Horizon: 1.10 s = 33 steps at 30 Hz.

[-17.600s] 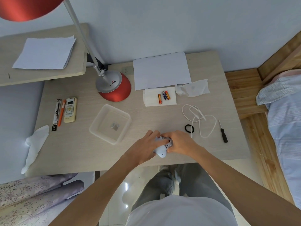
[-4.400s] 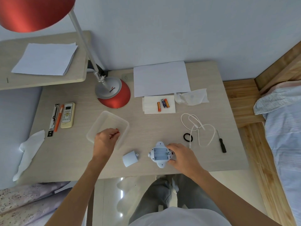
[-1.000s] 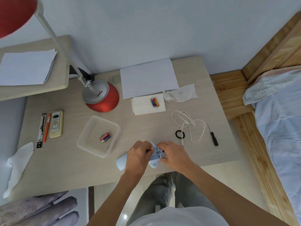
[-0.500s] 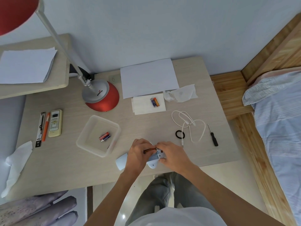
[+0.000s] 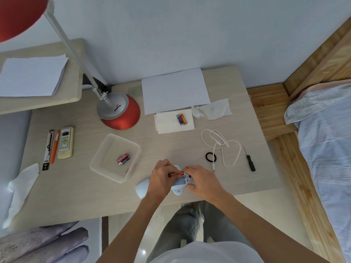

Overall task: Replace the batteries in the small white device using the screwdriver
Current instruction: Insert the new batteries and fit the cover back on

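Note:
The small white device (image 5: 179,186) lies back-up near the desk's front edge, its battery bay open. My left hand (image 5: 161,177) pinches an orange battery (image 5: 175,174) over that bay. My right hand (image 5: 201,179) grips the device's right end, fingertips at the battery's tip. The device's white cover (image 5: 141,188) lies just left, partly hidden by my left wrist. Two batteries (image 5: 182,119) rest on a white paper at the back. Two more batteries (image 5: 123,159) lie in the clear plastic tray (image 5: 96,164). The black-handled screwdriver (image 5: 249,159) lies at the right.
A white cable (image 5: 221,145) and a black hair tie (image 5: 210,157) lie between the device and the screwdriver. The red lamp base (image 5: 119,112), a remote (image 5: 65,142), pens (image 5: 51,149), tissues (image 5: 212,109) and a white sheet (image 5: 174,90) occupy the back and left.
Over the last second my left hand has tipped the orange battery toward the bay, with my right fingertips meeting its end. Earlier, old batteries went into the tray and one new battery left the paper.

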Available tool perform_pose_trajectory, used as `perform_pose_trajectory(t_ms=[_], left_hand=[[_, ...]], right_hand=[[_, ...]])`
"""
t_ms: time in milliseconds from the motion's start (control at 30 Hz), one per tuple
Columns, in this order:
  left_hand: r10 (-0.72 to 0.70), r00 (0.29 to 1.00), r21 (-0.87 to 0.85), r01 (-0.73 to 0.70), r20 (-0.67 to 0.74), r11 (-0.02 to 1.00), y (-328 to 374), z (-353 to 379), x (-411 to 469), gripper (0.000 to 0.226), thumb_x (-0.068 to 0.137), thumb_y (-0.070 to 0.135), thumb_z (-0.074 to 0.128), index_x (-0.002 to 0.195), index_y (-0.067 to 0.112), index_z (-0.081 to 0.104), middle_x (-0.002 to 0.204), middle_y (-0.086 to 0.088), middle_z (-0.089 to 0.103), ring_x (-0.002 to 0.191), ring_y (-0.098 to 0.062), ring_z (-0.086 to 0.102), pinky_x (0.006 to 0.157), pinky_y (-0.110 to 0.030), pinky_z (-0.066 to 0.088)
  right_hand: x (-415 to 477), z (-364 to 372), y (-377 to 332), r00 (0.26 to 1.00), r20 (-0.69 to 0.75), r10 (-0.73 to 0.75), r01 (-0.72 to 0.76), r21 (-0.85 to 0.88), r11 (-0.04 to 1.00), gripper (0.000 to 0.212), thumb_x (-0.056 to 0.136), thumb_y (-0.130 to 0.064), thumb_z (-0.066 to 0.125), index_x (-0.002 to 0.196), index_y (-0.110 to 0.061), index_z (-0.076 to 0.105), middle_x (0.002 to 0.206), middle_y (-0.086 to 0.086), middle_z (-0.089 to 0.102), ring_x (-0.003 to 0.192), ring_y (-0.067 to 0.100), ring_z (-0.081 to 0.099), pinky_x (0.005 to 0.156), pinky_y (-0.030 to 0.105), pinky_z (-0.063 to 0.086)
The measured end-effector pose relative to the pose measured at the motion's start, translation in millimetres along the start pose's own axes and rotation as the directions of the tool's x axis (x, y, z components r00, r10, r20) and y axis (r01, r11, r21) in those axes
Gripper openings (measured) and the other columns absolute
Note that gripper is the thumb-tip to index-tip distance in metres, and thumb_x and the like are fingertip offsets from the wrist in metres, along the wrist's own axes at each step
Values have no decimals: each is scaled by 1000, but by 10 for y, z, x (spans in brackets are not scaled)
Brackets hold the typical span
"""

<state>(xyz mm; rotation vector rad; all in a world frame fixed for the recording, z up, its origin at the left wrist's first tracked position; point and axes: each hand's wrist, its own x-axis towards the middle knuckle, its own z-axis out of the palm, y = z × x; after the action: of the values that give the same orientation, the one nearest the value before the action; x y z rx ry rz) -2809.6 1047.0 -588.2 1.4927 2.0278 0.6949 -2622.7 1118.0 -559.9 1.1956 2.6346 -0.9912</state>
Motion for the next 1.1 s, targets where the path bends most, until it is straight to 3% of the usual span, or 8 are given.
perform_pose_trajectory(t_ms=[267, 567, 767, 867, 967, 1100], left_hand=[[-178, 981, -202, 189, 72, 961, -10, -49, 61, 34, 68, 19, 100, 86, 28, 72, 87, 13, 71, 81, -6, 69, 71, -12, 54], [-204, 943, -221, 265, 263, 938, -15, -142, 265, 41, 58, 11, 102, 85, 27, 77, 81, 5, 70, 73, -7, 62, 67, -17, 53], [-244, 897, -393, 388, 368, 834, -62, -241, 265, 46, 61, 2, 101, 101, 18, 85, 83, 9, 68, 73, 1, 60, 73, -18, 54], [-262, 897, -434, 407, 357, 804, -60, -257, 258, 44, 64, 6, 101, 104, 16, 84, 89, 10, 76, 78, -1, 68, 75, -18, 57], [-271, 909, -422, 391, 316, 818, -62, -212, 237, 43, 69, 10, 100, 108, 17, 83, 103, 1, 80, 91, -8, 75, 80, -21, 61], [-274, 919, -383, 370, 284, 846, -80, -141, 182, 39, 77, 13, 95, 113, 17, 81, 108, 5, 80, 97, -8, 76, 86, -25, 64]], right_hand=[[-4, -34, -39, 1000, -3, 8, -8, 22, 1000, 49, 91, -29, 74, 139, -25, 60, 123, -8, 64, 111, 15, 60, 90, 31, 52], [-8, -13, -41, 1000, -15, 18, -17, 22, 1000, 48, 89, -28, 76, 135, -25, 62, 118, -9, 66, 105, 14, 60, 85, 26, 50], [-14, 50, -33, 1000, -17, 24, -24, 7, 1000, 47, 84, -29, 79, 128, -29, 63, 116, -15, 67, 99, 10, 58, 81, 27, 54], [-34, 64, -23, 999, -27, 31, -31, 17, 999, 45, 85, -30, 79, 126, -29, 63, 114, -15, 67, 97, 8, 57, 79, 24, 52], [-44, 77, -20, 999, -35, 38, -37, 28, 999, 43, 86, -32, 80, 125, -27, 63, 112, -13, 67, 97, 8, 57, 77, 20, 45], [-41, 101, -21, 998, -43, 48, -47, 37, 998, 43, 85, -34, 81, 125, -29, 64, 111, -14, 68, 94, 5, 53, 76, 18, 43]])
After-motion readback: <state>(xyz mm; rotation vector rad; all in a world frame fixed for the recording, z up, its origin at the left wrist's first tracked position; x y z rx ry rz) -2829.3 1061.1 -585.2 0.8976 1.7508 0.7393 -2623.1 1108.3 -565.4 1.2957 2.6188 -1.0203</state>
